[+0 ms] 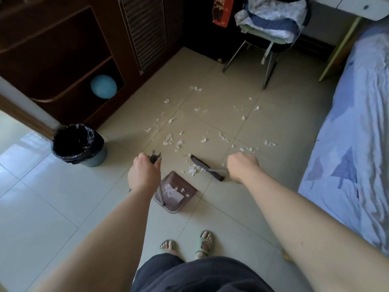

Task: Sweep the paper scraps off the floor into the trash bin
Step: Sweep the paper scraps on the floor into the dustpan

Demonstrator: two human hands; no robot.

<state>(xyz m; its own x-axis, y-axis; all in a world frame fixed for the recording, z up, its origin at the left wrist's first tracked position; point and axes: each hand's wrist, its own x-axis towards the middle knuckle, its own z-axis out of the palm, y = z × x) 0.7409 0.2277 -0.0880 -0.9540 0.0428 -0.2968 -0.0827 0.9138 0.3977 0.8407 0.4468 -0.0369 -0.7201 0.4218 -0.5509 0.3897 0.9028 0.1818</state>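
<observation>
The trash bin (79, 144), lined with a black bag, is seen at ten o'clock from the dustpan (175, 191) and well apart from it, so scraps could be spilled on the way over if the pan is tipped. The left hand (144, 172) is curled round the top of the dustpan's upright handle. The pan is rested on the floor (63, 207) with a few scraps already inside. If its lip is lifted off the tile, paper may be pushed under it rather than in.

A small heap is gathered just beside the broom head (207, 167), at one o'clock from the pan. The right hand (243, 167) is closed round the broom handle. The light paper scraps (168, 141) could be scattered by a brisk stroke (most are strewn across the tiles at twelve o'clock).

The floor is laid in large, pale, glossy tiles, and bits may be caught in the grout lines. A dark wooden cabinet (52, 49) is set at ten o'clock, with a blue balloon (103, 86) on its low shelf. A chair (271, 28) heaped with cloth is placed at one o'clock and a bed (357, 123) at three o'clock. Scraps could be driven under either.
</observation>
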